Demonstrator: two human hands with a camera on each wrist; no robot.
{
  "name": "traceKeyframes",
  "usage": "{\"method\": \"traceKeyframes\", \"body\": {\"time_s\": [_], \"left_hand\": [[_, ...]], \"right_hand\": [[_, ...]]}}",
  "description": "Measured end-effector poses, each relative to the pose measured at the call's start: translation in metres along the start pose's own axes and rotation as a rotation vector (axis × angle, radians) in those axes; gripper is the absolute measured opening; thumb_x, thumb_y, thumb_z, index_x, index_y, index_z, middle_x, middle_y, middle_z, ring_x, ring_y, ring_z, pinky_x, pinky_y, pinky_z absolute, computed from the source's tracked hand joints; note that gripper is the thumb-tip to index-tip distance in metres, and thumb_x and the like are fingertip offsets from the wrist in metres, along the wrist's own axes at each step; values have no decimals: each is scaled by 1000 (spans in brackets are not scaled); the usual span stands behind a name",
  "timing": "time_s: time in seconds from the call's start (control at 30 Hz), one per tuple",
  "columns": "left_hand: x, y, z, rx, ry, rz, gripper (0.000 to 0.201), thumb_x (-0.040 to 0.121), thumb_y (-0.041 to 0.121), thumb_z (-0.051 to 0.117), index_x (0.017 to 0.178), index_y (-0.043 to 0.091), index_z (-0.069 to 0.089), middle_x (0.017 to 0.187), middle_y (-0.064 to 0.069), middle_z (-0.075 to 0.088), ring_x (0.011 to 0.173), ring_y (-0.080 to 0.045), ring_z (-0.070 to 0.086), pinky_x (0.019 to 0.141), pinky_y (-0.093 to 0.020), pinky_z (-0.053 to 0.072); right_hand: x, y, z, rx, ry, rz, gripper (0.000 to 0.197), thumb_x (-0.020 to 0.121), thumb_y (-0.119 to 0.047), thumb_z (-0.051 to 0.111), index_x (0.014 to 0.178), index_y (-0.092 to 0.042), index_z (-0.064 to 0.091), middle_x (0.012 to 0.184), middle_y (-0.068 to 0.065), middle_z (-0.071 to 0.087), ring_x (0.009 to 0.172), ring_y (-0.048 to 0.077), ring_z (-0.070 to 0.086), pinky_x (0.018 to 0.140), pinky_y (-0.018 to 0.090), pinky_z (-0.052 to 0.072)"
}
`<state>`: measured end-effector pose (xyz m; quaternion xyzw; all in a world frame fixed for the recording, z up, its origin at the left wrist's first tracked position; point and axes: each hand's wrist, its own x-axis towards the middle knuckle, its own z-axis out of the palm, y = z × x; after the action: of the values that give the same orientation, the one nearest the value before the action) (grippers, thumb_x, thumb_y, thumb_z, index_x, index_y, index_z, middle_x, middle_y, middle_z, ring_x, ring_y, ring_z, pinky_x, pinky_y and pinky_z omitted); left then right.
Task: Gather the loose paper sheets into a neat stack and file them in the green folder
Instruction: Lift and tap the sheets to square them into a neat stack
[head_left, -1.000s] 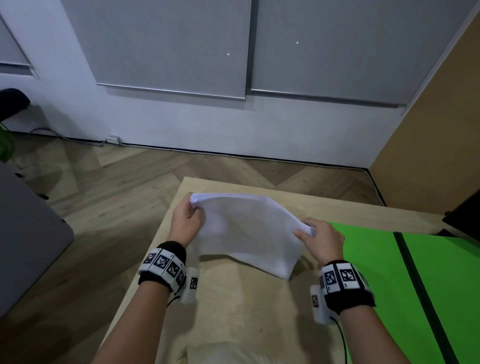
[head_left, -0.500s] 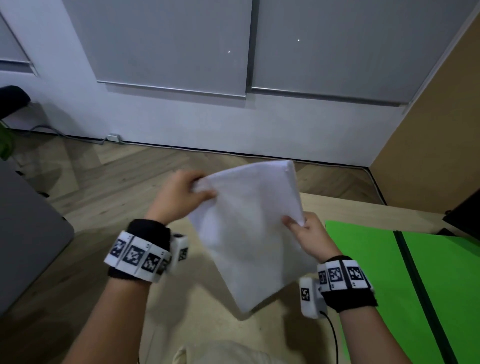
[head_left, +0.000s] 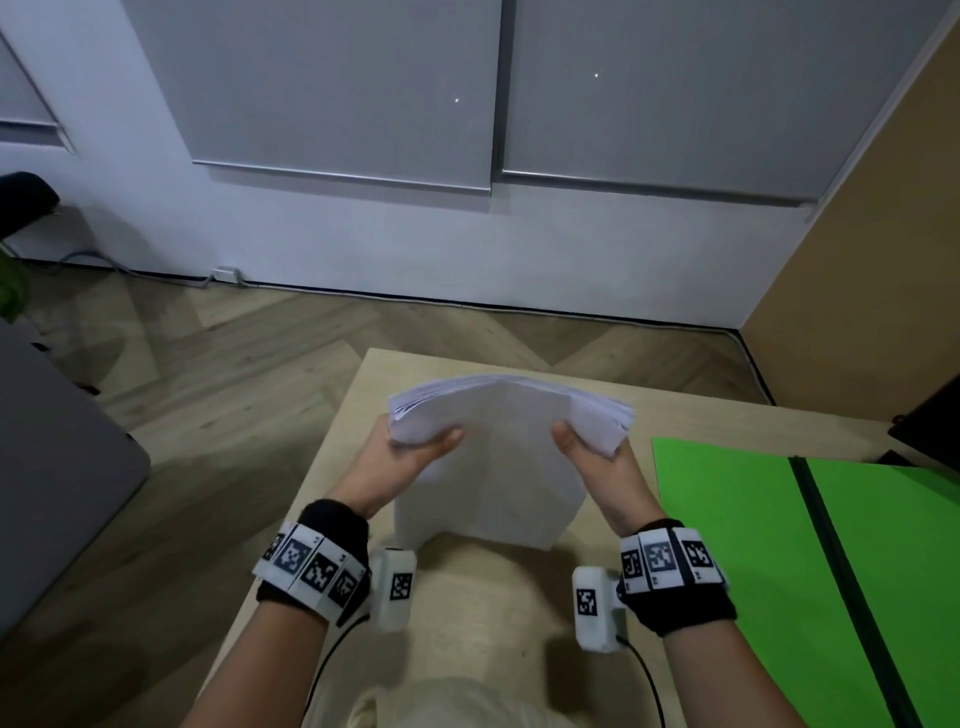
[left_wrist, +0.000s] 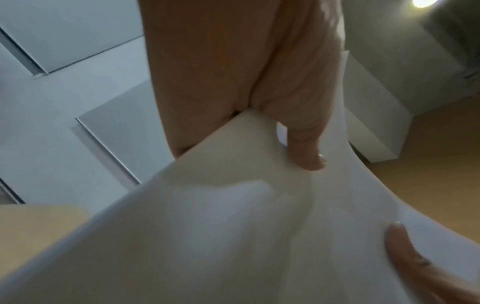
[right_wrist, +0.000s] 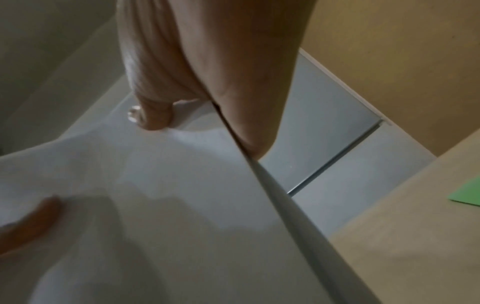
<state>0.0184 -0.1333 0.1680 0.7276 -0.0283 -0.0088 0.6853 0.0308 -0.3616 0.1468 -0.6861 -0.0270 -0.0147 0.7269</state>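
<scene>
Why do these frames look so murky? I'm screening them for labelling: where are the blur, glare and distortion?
Head view: dim and wide-angle, wall lines bowed; paper stack and green folder stay readable. Left wrist view: soft; lamp glare at the top right, left hand shadowed. Right wrist view: soft; right hand dark, with shadows on the paper.

Dim, even indoor light in the head view, with soft shadows thrown on the worktop (head_left: 467, 613) near the wrists. Straight lines bowed toward the edges by the wide lens. Smeared with blur in both wrist views; a glaring ceiling lamp (left_wrist: 423, 2) at far right in the left one. Grainy and murky in the right wrist view.
</scene>
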Motion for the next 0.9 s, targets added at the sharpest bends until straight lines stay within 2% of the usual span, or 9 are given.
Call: {"method": "traceKeyframes", "body": {"time_s": [0.07, 0.13, 0.23, 0.37, 0.53, 0.63, 0.7, 0.77, 0.9], "left_hand": [[3, 1, -2, 9, 71, 49, 23, 86, 11, 68, 100, 30, 68, 94, 11, 76, 93, -3, 70, 80, -22, 55], [7, 8, -5, -38, 89, 97, 24, 86, 13, 68, 96, 35, 71, 98, 6, 76, 97, -11, 71, 83, -29, 57], [14, 21, -12, -80, 36, 157, 26, 81, 11, 73, 97, 31, 74, 99, 5, 76, 95, -12, 71, 83, -29, 57], [22, 23, -19, -6, -59, 93, 22, 78, 18, 76, 98, 28, 75, 97, 9, 77, 92, -8, 71, 83, -22, 56], [30, 21, -8, -19, 77, 59, 12, 88, 18, 66, 89, 27, 74, 85, 10, 76, 83, -7, 70, 81, -30, 55], [29, 19, -9, -78, 85, 89, 13, 85, 14, 69, 93, 23, 74, 89, 6, 77, 85, -10, 70, 78, -26, 57], [26, 9, -10, -79, 38, 50, 25, 81, 6, 72, 99, 23, 72, 92, 6, 76, 87, -10, 71, 76, -23, 57], [25, -7, -7, -57, 42, -40, 33, 77, 0, 74, 98, 26, 69, 93, 7, 75, 94, -11, 71, 75, -22, 56], [23, -20, 3, -46, 174, -87, 25, 81, 4, 72, 89, 27, 65, 95, -1, 71, 94, -21, 69, 85, -38, 56]], "right_hand": [[3, -6, 7, -4, 48, -40, 42, 62, -61, 72, 90, -30, 72, 91, -13, 75, 87, 4, 69, 77, 25, 56], [5, -19, 12, -1, 67, -120, 26, 71, -49, 68, 86, -28, 72, 87, -14, 75, 83, 2, 68, 78, 27, 56], [11, -38, 11, -13, 45, -202, 18, 73, -40, 68, 83, -26, 74, 82, -13, 75, 80, 0, 68, 73, 23, 57], [20, -42, 4, -126, -30, -173, 13, 79, -25, 70, 89, -20, 75, 79, -15, 75, 76, -2, 68, 67, 16, 50], [25, -49, 9, -173, -66, -196, 13, 88, -20, 63, 91, -25, 75, 78, -16, 75, 74, -3, 66, 68, 13, 48], [29, -53, -2, -241, -150, -90, 16, 79, -24, 72, 91, -13, 76, 76, -9, 72, 72, 2, 63, 66, 17, 48], [29, -47, -11, -317, -267, 29, 21, 74, -15, 78, 94, -21, 72, 80, -14, 74, 73, -5, 66, 71, 13, 50], [32, -34, -15, -397, -249, 77, 36, 74, -8, 77, 103, -26, 65, 94, -14, 71, 80, -10, 65, 81, 18, 48], [38, -18, -9, -456, -96, 125, 43, 72, -37, 72, 110, -19, 63, 106, -4, 70, 97, 10, 66, 91, 32, 52]]}}
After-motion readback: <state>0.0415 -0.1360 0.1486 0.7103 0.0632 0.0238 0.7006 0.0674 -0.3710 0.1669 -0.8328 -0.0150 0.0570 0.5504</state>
